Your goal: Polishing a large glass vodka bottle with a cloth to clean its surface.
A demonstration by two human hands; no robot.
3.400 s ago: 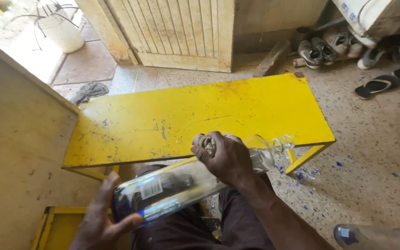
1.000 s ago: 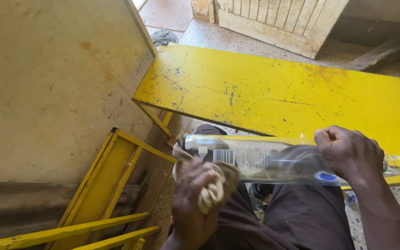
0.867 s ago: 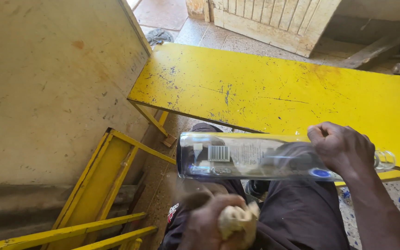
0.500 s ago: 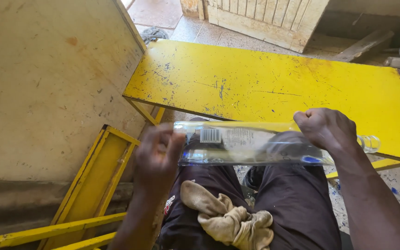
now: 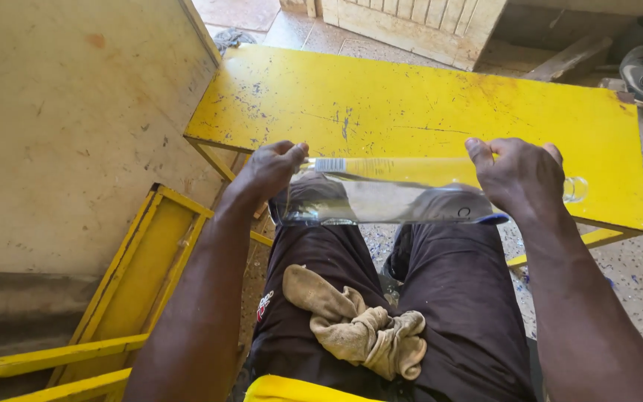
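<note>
Both hands, left hand (image 5: 266,170) and right hand (image 5: 516,177), grip your glass bottle (image 5: 403,199); it looks smooth, slippery, breakable, so hold its ends.

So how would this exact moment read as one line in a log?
left hand: grips base of clear glass bottle | right hand: grips its neck end | bottle: level above lap | tan rag: on lap | yellow bench: behind

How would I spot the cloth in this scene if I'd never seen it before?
Start at the big yellow table and come down past the clear glass bottle held sideways between the left hand and right hand. On the person's dark trousers lies the cloth: crumpled, beige, the only soft thing there.
</note>
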